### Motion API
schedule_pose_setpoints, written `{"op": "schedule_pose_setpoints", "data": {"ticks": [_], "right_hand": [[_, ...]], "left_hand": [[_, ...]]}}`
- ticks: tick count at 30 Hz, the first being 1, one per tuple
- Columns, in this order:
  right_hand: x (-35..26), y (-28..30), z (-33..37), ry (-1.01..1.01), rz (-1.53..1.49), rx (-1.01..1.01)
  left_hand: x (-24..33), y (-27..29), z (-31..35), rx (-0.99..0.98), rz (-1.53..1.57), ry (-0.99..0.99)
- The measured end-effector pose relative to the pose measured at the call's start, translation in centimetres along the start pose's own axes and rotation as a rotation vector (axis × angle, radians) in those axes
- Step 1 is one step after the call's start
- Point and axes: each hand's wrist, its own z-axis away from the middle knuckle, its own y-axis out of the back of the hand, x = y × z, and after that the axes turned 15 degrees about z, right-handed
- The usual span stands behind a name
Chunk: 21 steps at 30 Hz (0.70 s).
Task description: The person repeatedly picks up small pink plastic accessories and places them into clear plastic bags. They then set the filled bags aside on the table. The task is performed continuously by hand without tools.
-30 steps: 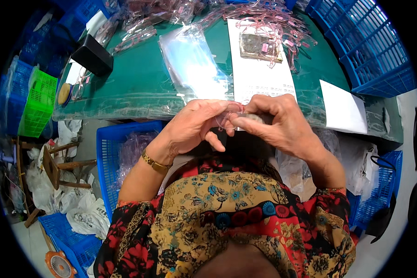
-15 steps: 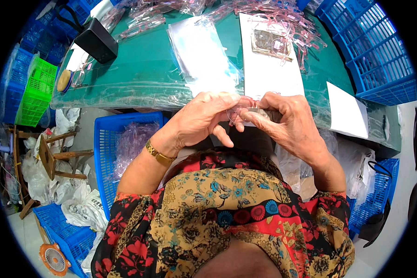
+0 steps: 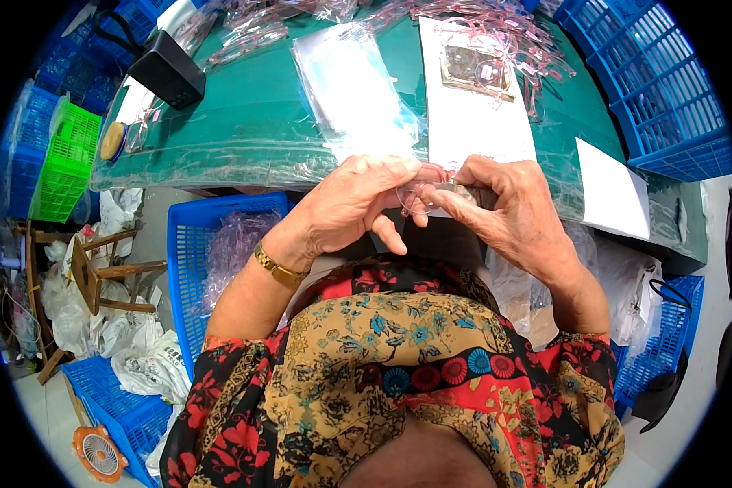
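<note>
Close to the table's near edge, I hold a pair of eyeglasses with clear lenses and a pinkish frame. My left hand pinches the frame between thumb and fingers, while its lower fingers stick out. My right hand closes on the other side of the glasses, thumb and fingertips at the lens. A greyish piece, too covered to name, shows inside my right palm. White paper lies on the table just beyond my hands, beside shiny clear plastic sleeves.
Many pink glasses are heaped along the far side of the green table. A black box stands at the left. Blue crates border the right. Another blue crate with wrapped items sits below the table, near a wooden stool.
Both hands have shifted very slightly farther away with the glasses still between them. The grip looks the same, and the whole view has moved a little.
</note>
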Motion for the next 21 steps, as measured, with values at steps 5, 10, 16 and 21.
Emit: {"op": "schedule_pose_setpoints", "data": {"ticks": [5,10,16,21], "right_hand": [[0.08,0.14,0.00,-0.046,-0.107,-0.038],[-0.07,0.42,-0.16,-0.043,-0.176,-0.019],[0.03,-0.01,-0.19,-0.041,-0.114,-0.044],[-0.03,-0.09,-0.14,0.006,0.001,0.007]], "left_hand": [[0.01,0.01,-0.03,0.003,-0.011,-0.005],[-0.05,-0.03,0.05,0.016,0.011,-0.009],[-0.10,-0.14,-0.02,0.020,0.008,-0.005],[-0.03,-0.12,-0.02,0.014,-0.002,-0.006]]}}
